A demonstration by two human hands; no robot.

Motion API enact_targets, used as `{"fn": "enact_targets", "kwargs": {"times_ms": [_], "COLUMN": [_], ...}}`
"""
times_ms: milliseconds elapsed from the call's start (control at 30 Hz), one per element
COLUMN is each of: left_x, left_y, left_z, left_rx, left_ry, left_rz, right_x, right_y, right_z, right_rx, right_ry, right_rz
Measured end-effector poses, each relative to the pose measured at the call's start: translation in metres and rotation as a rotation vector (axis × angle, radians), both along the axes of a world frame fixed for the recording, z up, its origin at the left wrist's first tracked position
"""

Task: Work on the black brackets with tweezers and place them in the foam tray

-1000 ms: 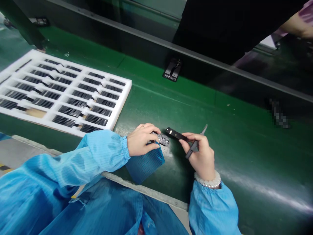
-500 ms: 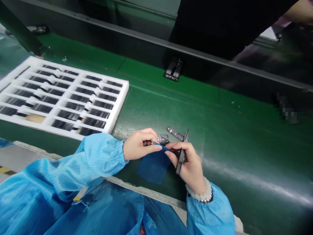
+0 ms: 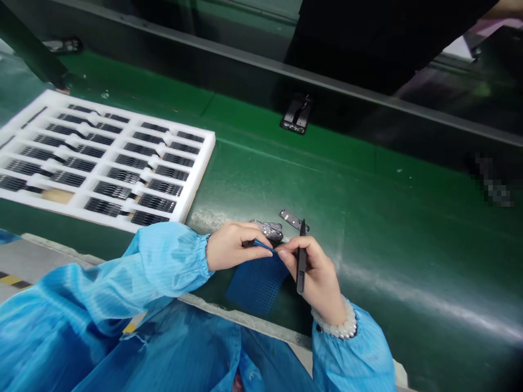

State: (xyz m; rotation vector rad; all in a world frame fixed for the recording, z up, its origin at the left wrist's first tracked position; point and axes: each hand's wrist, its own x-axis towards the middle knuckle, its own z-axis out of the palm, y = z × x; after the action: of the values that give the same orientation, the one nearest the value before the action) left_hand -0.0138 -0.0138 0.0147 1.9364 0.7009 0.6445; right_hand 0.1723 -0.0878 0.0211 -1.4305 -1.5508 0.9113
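Note:
My left hand (image 3: pixel 232 245) is closed, pinching the folded blue edge of a thin sheet between thumb and fingers. Below both hands spreads the blue sheet (image 3: pixel 257 286), covered in rows of small cut marks. My right hand (image 3: pixel 312 267) is closed round black tweezers (image 3: pixel 301 264), which stand point-up across its fingers. Its thumb and fingertip also press together at the sheet's edge, close to the left fingertips; whether a small piece is between them is hidden. Just beyond the hands lie a small circuit board (image 3: pixel 272 231) and a narrow black part with gold contacts (image 3: pixel 292 219).
A white foam tray (image 3: pixel 210 144) with rows of black flex parts sits at the left on the green bench (image 3: pixel 253 185). A phone screen assembly (image 3: pixel 296 114) lies at the back by the dark ledge. Beyond it is a person in black (image 3: pixel 368 43).
My right hand has turned the tweezers so that they show edge-on and more upright. Both hands have shifted slightly, uncovering more of the circuit board and the blue sheet.

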Motion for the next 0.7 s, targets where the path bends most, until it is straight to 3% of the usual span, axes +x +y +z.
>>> {"fn": "enact_targets", "kwargs": {"times_ms": [167,367,533,700], "left_x": [0.0,-0.001,-0.001,-0.002], "left_y": [0.0,0.001,0.001,0.001], "left_z": [0.0,-0.001,-0.001,-0.002], "left_rx": [-0.048,-0.039,-0.026,-0.004], "left_ry": [-0.022,-0.004,0.01,0.029], "left_rz": [-0.012,-0.013,-0.017,-0.023], "right_x": [0.007,0.013,0.012,0.008], "right_y": [-0.005,-0.013,-0.011,-0.01], "right_z": [-0.002,-0.005,0.005,0.008], "right_rx": [0.066,0.002,-0.045,-0.037], "right_ry": [0.244,0.469,0.363,0.233], "right_rz": [-0.152,-0.153,-0.08,-0.095]}}
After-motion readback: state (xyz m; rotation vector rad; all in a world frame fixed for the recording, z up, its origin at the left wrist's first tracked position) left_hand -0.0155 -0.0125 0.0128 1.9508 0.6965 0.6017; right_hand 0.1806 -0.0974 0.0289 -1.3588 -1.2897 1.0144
